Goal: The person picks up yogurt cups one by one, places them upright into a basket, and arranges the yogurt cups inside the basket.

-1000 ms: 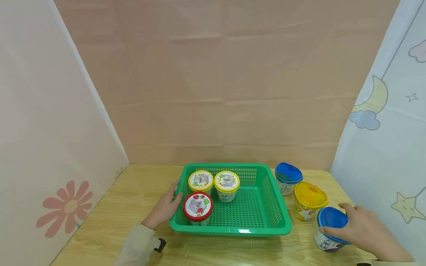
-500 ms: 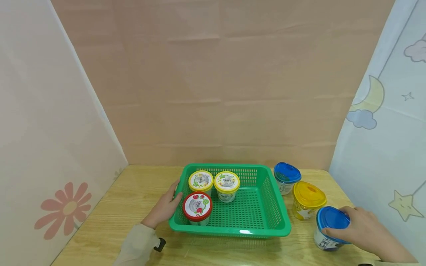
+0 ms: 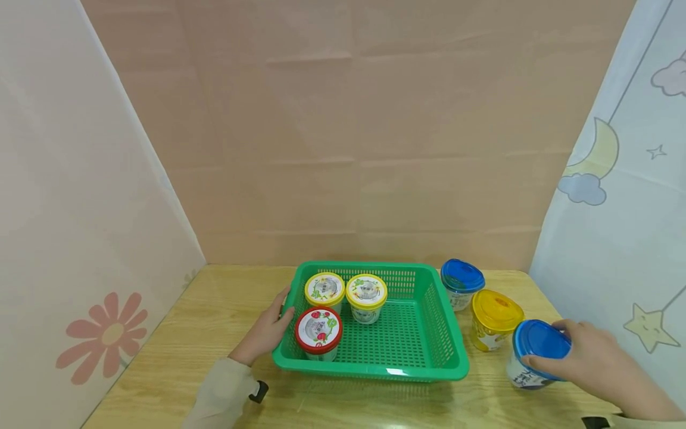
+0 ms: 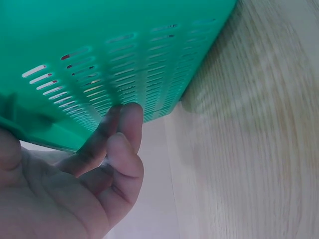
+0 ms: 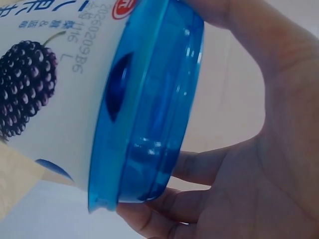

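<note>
While a beige backdrop (image 3: 332, 131) fills the rear, a pale panel with a pink flower stands at left and a pale blue panel (image 3: 584, 250) with moon and stars at right. Wood-grain table (image 3: 182, 333) below. Green basket (image 3: 375, 373) sits mid-table, slotted walls, three round cups inside. Right hand (image 3: 595, 360) is on the far right of the table, fingers and thumb spread around the lid of the front blue-lidded tub (image 3: 538, 357), gripping it from opposite sides. Left hand (image 3: 266, 329) is at the basket's left side, thumb over the rim, bent fingers against the outer slotted wall. Front blue-lidded tub is right of the basket, near its front corner; can't tell whether its base touches the table. Yellow-lidded tub (image 3: 496, 316) stands just behind it, and the rear blue-lidded tub (image 3: 461, 283) behind that, by the basket's back right corner. In the basket: red-lidded cup (image 3: 318, 330) front left, left yellow-lidded cup (image 3: 324, 289) behind it, right yellow-lidded cup (image 3: 367, 295) beside that one. Smallest: dark berry print (image 5: 30, 84) on the held tub, clear in the right wrist view.
</note>
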`<state>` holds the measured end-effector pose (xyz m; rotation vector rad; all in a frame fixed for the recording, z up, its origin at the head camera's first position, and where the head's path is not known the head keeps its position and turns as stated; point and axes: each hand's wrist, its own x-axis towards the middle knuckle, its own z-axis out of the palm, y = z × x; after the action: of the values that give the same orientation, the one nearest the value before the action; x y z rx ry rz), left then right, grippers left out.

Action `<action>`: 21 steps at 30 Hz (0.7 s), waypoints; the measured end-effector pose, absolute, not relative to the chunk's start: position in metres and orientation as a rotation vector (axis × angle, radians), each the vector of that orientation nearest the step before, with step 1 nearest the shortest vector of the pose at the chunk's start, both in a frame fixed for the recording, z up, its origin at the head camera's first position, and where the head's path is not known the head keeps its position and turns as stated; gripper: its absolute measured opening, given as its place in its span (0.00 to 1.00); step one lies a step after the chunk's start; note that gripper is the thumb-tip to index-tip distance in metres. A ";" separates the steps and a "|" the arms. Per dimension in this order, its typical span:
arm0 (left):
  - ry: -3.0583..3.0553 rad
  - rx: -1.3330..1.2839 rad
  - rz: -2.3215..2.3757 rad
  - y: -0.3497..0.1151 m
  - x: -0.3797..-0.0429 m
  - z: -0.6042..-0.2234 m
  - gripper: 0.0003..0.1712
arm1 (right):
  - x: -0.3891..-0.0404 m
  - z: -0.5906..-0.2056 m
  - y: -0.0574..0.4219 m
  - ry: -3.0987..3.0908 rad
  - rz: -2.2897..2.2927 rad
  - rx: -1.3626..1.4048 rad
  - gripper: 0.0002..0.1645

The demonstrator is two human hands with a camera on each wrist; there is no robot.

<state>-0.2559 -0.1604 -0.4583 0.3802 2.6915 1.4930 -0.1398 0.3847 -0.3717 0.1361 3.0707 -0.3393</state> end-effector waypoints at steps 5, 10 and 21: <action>2.687 0.371 1.499 -0.161 -0.256 -0.458 0.34 | -0.137 -0.357 0.378 3.100 -0.355 0.138 0.57; 2.675 0.346 1.506 -0.161 -0.257 -0.457 0.34 | -0.136 -0.344 0.373 3.146 -0.337 0.126 0.57; 2.613 0.304 1.532 -0.160 -0.255 -0.454 0.36 | -0.134 -0.326 0.353 3.249 -0.355 0.039 0.55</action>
<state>-0.2551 -0.1603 -0.4544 0.3043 2.6131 1.5320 -0.1344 0.3534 -0.3259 0.0388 3.2485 -0.3551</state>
